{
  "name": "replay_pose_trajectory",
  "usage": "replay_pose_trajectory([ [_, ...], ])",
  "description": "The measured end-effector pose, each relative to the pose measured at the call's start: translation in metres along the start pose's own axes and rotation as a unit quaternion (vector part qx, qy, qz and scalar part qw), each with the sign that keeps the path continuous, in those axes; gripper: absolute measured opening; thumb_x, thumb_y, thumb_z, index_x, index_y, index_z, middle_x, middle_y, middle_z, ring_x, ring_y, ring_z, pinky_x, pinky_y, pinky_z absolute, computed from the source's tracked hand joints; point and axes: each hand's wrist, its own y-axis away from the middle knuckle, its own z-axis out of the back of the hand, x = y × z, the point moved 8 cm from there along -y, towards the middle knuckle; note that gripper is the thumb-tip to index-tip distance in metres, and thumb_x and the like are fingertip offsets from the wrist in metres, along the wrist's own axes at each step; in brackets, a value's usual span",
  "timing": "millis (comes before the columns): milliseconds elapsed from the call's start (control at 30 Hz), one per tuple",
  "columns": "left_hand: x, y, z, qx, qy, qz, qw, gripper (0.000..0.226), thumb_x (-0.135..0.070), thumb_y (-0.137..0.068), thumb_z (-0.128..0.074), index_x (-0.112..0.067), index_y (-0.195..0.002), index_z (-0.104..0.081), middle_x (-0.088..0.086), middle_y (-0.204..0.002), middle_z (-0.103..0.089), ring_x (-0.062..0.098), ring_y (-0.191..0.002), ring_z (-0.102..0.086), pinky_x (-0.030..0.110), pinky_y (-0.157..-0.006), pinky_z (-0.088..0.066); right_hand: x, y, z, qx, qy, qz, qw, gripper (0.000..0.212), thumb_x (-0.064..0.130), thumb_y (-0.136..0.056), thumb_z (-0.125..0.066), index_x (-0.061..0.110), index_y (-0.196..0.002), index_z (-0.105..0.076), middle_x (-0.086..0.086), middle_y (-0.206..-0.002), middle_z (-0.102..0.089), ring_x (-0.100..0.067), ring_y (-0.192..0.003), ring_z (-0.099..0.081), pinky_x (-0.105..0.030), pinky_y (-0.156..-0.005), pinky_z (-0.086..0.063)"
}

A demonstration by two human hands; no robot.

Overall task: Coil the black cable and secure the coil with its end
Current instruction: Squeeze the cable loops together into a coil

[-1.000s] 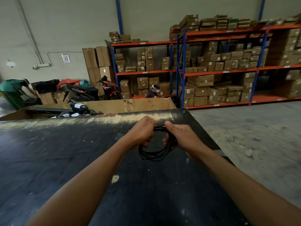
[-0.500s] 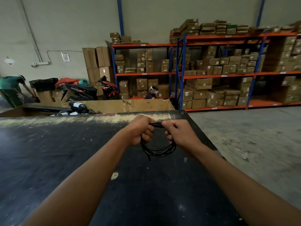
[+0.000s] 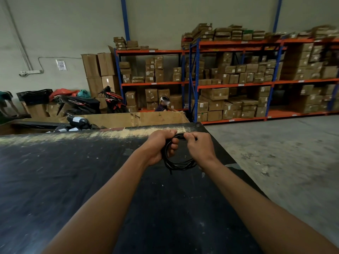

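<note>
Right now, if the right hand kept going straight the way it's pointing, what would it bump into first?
Probably the left hand. The right hand points leftward along the top of the black cable coil both hold, with its fingertips near the left hand's. Depth is hard to judge, so it might slide along the cable first.

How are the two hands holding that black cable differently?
The left hand wraps its fingers through the cable coil, gripping its left side; the right hand pinches the strand at the top. The left is a curled fist, the right shows its back. Both are closed on the cable above the table.
</note>
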Motion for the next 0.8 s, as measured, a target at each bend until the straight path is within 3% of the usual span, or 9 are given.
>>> replay_pose_trajectory([
  [100, -0.001, 0.004, 0.003, -0.066, -0.117, -0.070, 0.988, 0.023, -0.022, -0.103, -0.042, -0.008, -0.109, -0.060, 0.000, -0.069, -0.056, 0.008, -0.053, -0.051, 0.023, -0.050, -0.046, -0.014, 0.002, 0.002, -0.010, -0.016, -0.031, 0.999, 0.043, 0.025, -0.095, -0.058, 0.005, -0.056, -0.058, 0.001, -0.050, -0.049, -0.012, -0.047, -0.044, -0.031, -0.050, -0.037],
  [233, 0.023, 0.008, 0.002, -0.123, -0.097, -0.102, 0.982, 0.019, -0.021, -0.101, -0.049, -0.011, -0.103, -0.065, 0.001, -0.072, -0.058, 0.004, -0.047, -0.046, 0.018, -0.042, -0.040, -0.037, 0.012, 0.002, -0.020, -0.008, -0.069, 0.997, 0.043, 0.028, -0.093, -0.059, -0.004, -0.065, -0.061, -0.005, -0.053, -0.051, -0.016, -0.049, -0.048, -0.040, -0.054, -0.049],
  [367, 0.054, 0.014, -0.004, -0.156, -0.186, -0.129, 0.961, 0.012, -0.030, -0.095, -0.060, -0.025, -0.088, -0.069, -0.004, -0.072, -0.067, 0.003, -0.048, -0.049, 0.021, -0.047, -0.041, -0.067, 0.037, 0.005, -0.042, -0.003, -0.122, 0.992, 0.040, 0.029, -0.090, -0.061, -0.003, -0.066, -0.065, -0.004, -0.051, -0.050, -0.016, -0.047, -0.047, -0.037, -0.052, -0.044],
  [500, 0.090, 0.023, -0.008, -0.199, -0.271, -0.134, 0.932, 0.014, -0.032, -0.091, -0.063, -0.038, -0.080, -0.070, -0.015, -0.066, -0.071, -0.006, -0.064, -0.064, 0.004, -0.053, -0.039, -0.105, 0.075, 0.009, -0.041, -0.010, -0.188, 0.981, 0.037, 0.030, -0.089, -0.061, -0.001, -0.068, -0.066, -0.007, -0.058, -0.055, -0.020, -0.054, -0.050, -0.037, -0.055, -0.044],
  [567, 0.114, 0.022, -0.013, -0.197, -0.236, -0.103, 0.946, 0.014, -0.034, -0.090, -0.065, -0.037, -0.078, -0.072, -0.016, -0.067, -0.073, -0.006, -0.068, -0.066, 0.008, -0.059, -0.042, -0.117, 0.091, 0.016, -0.045, -0.008, -0.204, 0.978, 0.036, 0.030, -0.088, -0.061, 0.000, -0.069, -0.068, -0.007, -0.058, -0.055, -0.018, -0.054, -0.051, -0.037, -0.055, -0.044],
  [633, 0.142, 0.019, -0.020, -0.183, -0.162, -0.050, 0.968, 0.012, -0.032, -0.089, -0.067, -0.032, -0.080, -0.075, -0.011, -0.071, -0.076, -0.002, -0.063, -0.065, 0.021, -0.063, -0.046, -0.126, 0.103, 0.026, -0.051, -0.002, -0.208, 0.977, 0.035, 0.030, -0.087, -0.062, 0.000, -0.068, -0.068, -0.004, -0.055, -0.056, -0.017, -0.052, -0.051, -0.037, -0.055, -0.045],
  [733, 0.170, 0.015, -0.033, -0.161, -0.067, 0.022, 0.984, 0.010, -0.027, -0.089, -0.069, -0.020, -0.088, -0.076, -0.002, -0.071, -0.076, -0.001, -0.045, -0.051, 0.019, -0.045, -0.040, -0.135, 0.115, 0.044, -0.058, 0.022, -0.209, 0.976, 0.037, 0.031, -0.086, -0.061, 0.004, -0.061, -0.065, -0.001, -0.050, -0.057, -0.017, -0.048, -0.052, -0.040, -0.053, -0.047],
  [800, 0.182, 0.011, -0.049, -0.119, -0.005, 0.061, 0.991, 0.013, -0.024, -0.089, -0.069, -0.012, -0.092, -0.074, 0.004, -0.071, -0.075, 0.001, -0.039, -0.043, 0.016, -0.036, -0.034, -0.141, 0.118, 0.057, -0.064, 0.040, -0.208, 0.975, 0.040, 0.032, -0.086, -0.061, 0.003, -0.060, -0.062, -0.008, -0.051, -0.056, -0.019, -0.048, -0.050, -0.044, -0.054, -0.049],
])
